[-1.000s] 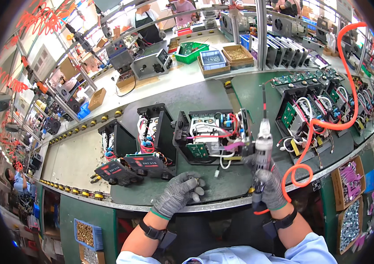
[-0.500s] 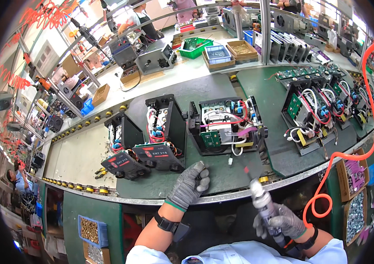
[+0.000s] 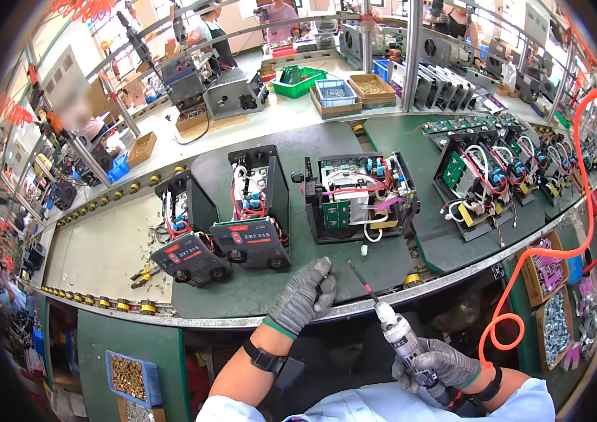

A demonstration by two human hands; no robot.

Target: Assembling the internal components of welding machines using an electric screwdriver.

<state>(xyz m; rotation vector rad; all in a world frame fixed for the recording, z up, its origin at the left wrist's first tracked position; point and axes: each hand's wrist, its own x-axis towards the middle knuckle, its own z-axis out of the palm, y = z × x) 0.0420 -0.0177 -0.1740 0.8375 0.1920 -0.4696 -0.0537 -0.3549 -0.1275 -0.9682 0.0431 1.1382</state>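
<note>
Open chassis (image 3: 362, 200), black-walled, packed with wiring and a small green circuit board, sits on the dark green tabletop (image 3: 235, 301); taking it as the landmark for the rest. Right hand (image 3: 443, 362), gray-gloved, on the near side of the open chassis and off past its right end: fingers wrapped round the body of a powered driver (image 3: 405, 339), grip looks firm. The driver's bit (image 3: 363, 280) slants up and leftward, tip toward the chassis's near side but clear of it, touching nothing. Left hand (image 3: 305, 294), also gloved, rests just in front of the chassis's near left corner, fingers curled in loosely; cannot tell whether something small is pinched inside. White connector (image 3: 364, 250) lies loose just in front of the chassis, between it and the bit tip. Orange hose (image 3: 516, 274) loops well to the right of the chassis and runs down behind the right wrist. Left of the chassis, two units with dark front panels (image 3: 251, 239); farther left, yellow-handled pliers (image 3: 145, 276). Right of it, a row of similar open units (image 3: 478, 176). My reading: a pause between fastenings, driver in readiness, no screw being turned. A next move with it would call for lining the bit up squarely and keeping loose leads out of its path.
</note>
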